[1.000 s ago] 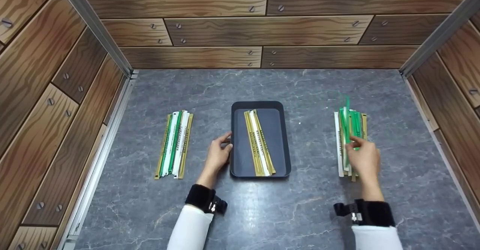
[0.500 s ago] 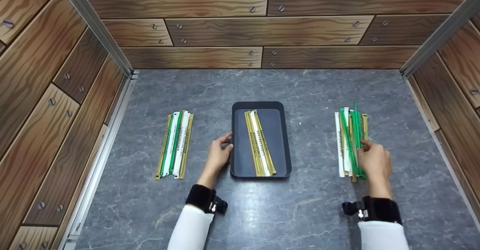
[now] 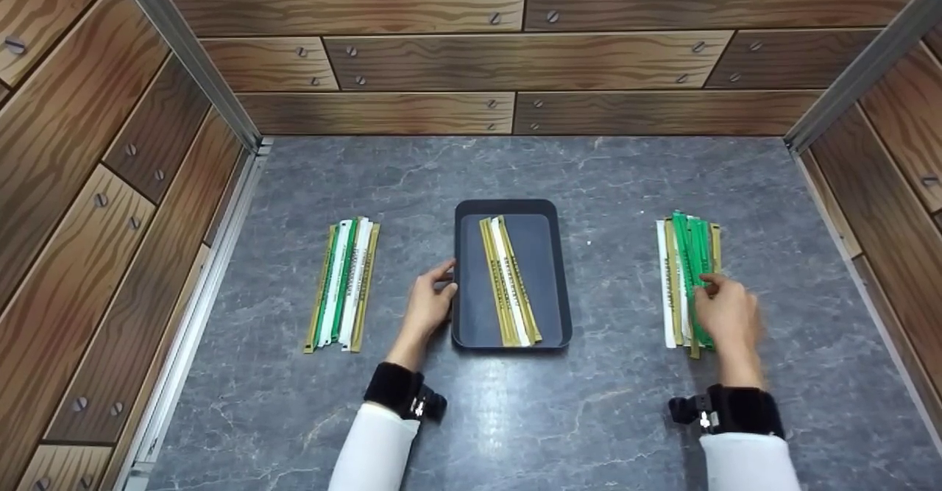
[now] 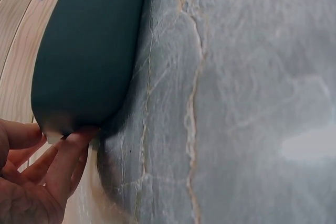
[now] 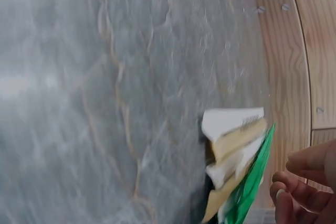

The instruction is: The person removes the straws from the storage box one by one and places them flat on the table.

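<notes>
My left hand (image 3: 429,305) touches the left outer wall of a dark grey tray (image 3: 564,314). In the left wrist view its fingertips rest against the tray wall (image 4: 84,61). Inside the tray lie a white stick packet (image 3: 509,277) and gold ones beside it, slanting. At the right, my right hand (image 3: 730,319) hovers over a pile of long, thin gold, white and green packets. Its loosely bent fingers are close to a green packet (image 3: 684,255) on top. In the right wrist view a gap separates the fingertips from the green packet (image 5: 251,187), and nothing shows between them.
A second row of gold, green and white stick packets (image 3: 347,285) lies left of the tray. Everything rests on a grey marbled surface (image 3: 611,403). Wood-patterned panels (image 3: 530,60) wall it at the back and both sides.
My right hand was lifting green packets on the pile; it shifted right, then slightly back left. The green packets now lie flatter, bunched on top. My left hand and the tray stayed put.
</notes>
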Tool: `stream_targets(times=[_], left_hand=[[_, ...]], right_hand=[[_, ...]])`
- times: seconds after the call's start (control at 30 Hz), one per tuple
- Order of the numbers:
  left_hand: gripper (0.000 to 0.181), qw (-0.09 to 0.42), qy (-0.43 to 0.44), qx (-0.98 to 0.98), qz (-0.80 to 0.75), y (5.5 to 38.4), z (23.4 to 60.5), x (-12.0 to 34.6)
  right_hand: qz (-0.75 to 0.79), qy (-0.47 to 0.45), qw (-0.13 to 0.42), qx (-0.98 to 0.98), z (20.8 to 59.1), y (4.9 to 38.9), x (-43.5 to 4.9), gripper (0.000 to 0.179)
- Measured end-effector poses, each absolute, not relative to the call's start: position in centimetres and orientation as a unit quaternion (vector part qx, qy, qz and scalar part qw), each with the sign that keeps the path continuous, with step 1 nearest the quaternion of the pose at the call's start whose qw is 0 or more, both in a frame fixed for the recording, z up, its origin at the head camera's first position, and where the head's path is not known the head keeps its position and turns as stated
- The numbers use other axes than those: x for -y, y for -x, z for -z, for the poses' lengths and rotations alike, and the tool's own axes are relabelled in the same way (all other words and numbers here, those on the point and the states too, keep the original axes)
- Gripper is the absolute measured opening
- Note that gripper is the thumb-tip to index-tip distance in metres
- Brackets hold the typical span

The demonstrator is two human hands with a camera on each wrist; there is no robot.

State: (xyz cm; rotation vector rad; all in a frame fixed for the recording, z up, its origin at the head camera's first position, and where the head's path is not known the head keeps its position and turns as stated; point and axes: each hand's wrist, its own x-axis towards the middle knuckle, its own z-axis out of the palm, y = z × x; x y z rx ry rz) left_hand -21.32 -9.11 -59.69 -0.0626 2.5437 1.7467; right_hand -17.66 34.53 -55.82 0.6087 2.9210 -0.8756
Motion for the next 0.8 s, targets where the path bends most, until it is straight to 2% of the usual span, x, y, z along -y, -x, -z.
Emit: stream_targets(times=[0.2,0.27,0.57,0.8], left_hand=[[0.044,0.035,0.025,-0.823,-0.567,21.2,59.5,9.1],[0.044,0.032,0.025,-0.824,-0.565,21.2,59.6,9.1],[0.045,0.031,0.034,-0.836,-0.547,21.2,59.5,8.9],[0.044,0.025,0.029,-0.833,-0.552,21.1,59.4,9.0]], right_hand=[[0.309,-0.104,-0.075,-0.943,55.7,18.0,-30.4,0.032],[0.315,-0.057,-0.089,-0.943,55.9,18.2,-28.4,0.028],[0.301,0.109,-0.07,-0.945,57.0,18.4,-18.9,0.024],[0.246,0.218,-0.059,-0.943,57.7,18.3,-14.8,0.02]])
